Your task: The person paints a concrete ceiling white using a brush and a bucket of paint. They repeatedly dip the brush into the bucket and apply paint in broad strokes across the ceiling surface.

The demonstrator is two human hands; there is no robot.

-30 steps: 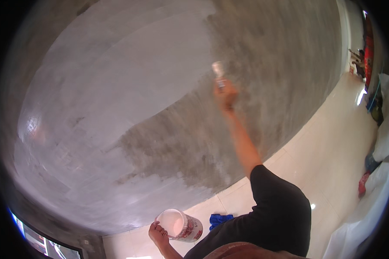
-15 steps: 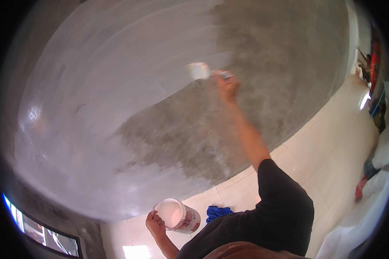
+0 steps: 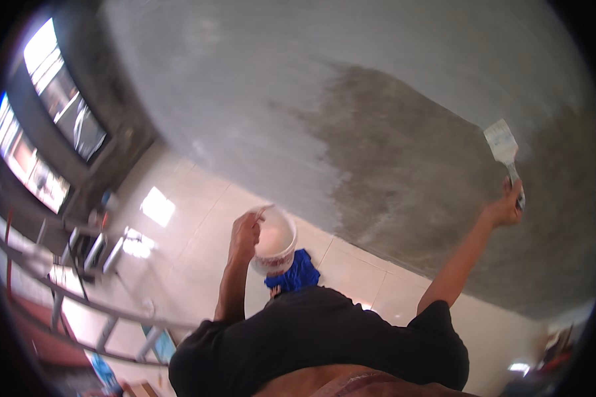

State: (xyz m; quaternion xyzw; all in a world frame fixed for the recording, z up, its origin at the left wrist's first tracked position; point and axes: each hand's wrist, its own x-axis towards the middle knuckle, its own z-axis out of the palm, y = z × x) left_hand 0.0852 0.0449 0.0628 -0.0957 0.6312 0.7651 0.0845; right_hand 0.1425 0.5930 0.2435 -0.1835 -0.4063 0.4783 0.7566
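Observation:
A wide flat paintbrush (image 3: pixel 502 141) is in my right hand (image 3: pixel 505 204), gripped by its handle. Its pale bristles are against or very close to the wall (image 3: pixel 410 149), at the edge between a lighter wet-looking coat and a darker bare patch. Down in front of me, my left hand (image 3: pixel 246 230) is closed on the handle of a white bucket (image 3: pixel 271 264) with reddish print. Inside the bucket is a pale, milky liquid.
Behind the bucket a blue cloth (image 3: pixel 302 270) lies on the tiled floor (image 3: pixel 198 198). A ladder (image 3: pixel 102 333) crosses the lower left, with windows (image 3: pixel 73 109) beyond. Assorted items (image 3: pixel 559 347) sit at the lower right by the wall.
The view has swung, bringing the windows and ladder into sight. My right hand and the brush have moved rightward, further from the bucket. My left hand still holds the bucket.

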